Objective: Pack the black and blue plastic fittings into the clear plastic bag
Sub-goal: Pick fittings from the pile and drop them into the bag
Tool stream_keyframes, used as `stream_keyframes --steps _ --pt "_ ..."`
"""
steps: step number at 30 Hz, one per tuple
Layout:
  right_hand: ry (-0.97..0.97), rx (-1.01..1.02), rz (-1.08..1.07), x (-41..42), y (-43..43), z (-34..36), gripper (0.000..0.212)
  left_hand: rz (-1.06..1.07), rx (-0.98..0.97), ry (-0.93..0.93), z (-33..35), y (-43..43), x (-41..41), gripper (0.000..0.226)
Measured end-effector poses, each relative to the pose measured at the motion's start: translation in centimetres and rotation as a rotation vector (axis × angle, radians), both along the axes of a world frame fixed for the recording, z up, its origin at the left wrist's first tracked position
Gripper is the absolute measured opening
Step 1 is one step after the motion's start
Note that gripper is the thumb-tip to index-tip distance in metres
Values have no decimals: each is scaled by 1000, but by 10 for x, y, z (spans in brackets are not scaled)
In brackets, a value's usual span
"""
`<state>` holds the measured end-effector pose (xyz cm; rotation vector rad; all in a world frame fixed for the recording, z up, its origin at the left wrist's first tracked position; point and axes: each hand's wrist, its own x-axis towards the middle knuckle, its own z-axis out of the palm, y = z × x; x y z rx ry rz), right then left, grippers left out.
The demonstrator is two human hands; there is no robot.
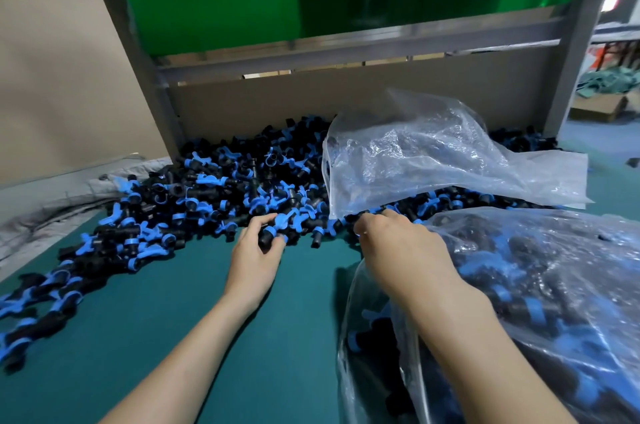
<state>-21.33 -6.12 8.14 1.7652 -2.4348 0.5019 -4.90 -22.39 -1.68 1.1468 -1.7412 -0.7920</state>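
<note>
A big heap of black and blue plastic fittings covers the far half of the green table, with a trail running to the left edge. My left hand is at the heap's near edge, fingers closed on a fitting. My right hand reaches into the heap just below a crumpled clear bag, fingers curled over fittings; what they grip is hidden. A second clear plastic bag, holding several fittings, lies at the right under my right forearm.
A grey metal frame with brown cardboard panels and a green sheet stands behind the heap. Crumpled grey cloth lies at the left. Boxes and green fabric sit on the floor at the far right.
</note>
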Motion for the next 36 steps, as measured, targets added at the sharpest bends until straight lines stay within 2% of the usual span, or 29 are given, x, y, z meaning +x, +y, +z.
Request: stream_keyframes --steps 4,8,11,13,15,16,18,21,26,31,36 --pt "8 -9 -2 -1 -2 -4 27 15 41 137 4 19 5 26" --pt "14 -9 3 -2 -4 -6 27 177 25 354 9 36 12 9" --pt "29 -8 10 -4 -6 -7 26 107 159 527 10 55 11 20" --pt "32 1 16 -4 -6 -7 25 26 208 554 10 68 5 22" --pt "36 7 19 -4 -6 -7 26 -72 236 595 10 80 -4 14" --pt "39 7 21 -4 -7 -6 26 -123 244 605 10 85 -9 18" --pt "47 5 31 -3 -7 -6 24 -218 233 547 7 92 -14 38" --pt "64 8 53 -4 -8 -7 19 -308 205 438 7 96 -16 42" --pt "52 37 76 -7 -7 -7 19 -351 238 457 12 94 -16 36" --pt "38 69 69 -7 -7 -8 11 -312 313 579 18 97 -17 48" --pt "20 98 59 -7 -7 -7 9 -298 318 627 21 98 -14 9"
